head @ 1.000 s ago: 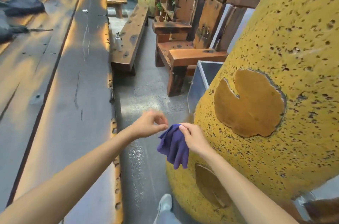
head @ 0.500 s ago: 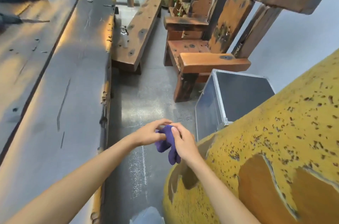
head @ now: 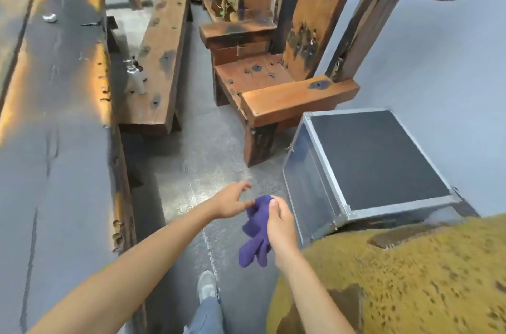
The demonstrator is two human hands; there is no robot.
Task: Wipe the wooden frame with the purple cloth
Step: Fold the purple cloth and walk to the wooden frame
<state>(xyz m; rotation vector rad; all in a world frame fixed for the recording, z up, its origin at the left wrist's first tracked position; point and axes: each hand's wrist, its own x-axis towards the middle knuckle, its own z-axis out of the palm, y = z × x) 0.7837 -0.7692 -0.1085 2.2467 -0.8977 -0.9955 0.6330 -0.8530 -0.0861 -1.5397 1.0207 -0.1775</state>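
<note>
My right hand (head: 280, 222) grips the purple cloth (head: 256, 240) by its top, and the rest hangs bunched below my fist over the grey floor. Just left of it, my left hand (head: 231, 202) has its fingers spread, with the thumb tip beside the cloth's upper edge. The wooden frame (head: 298, 99), a heavy reddish-brown chair-like structure with thick beams and dark knots, stands ahead, well beyond both hands. Neither the hands nor the cloth touch it.
A long dark wooden table (head: 54, 142) runs along the left. Next to it stands a wooden bench (head: 158, 60) carrying a white pump bottle (head: 135, 77). A metal-edged box (head: 369, 164) sits right of my hands. A yellow pitted rounded sculpture (head: 410, 279) fills the lower right. My shoe (head: 206, 285) is on the floor.
The view has swung forward past the yellow sculpture toward the wooden frame. My left hand pinched the cloth half a second ago and now has its fingers spread. My right hand keeps hold.
</note>
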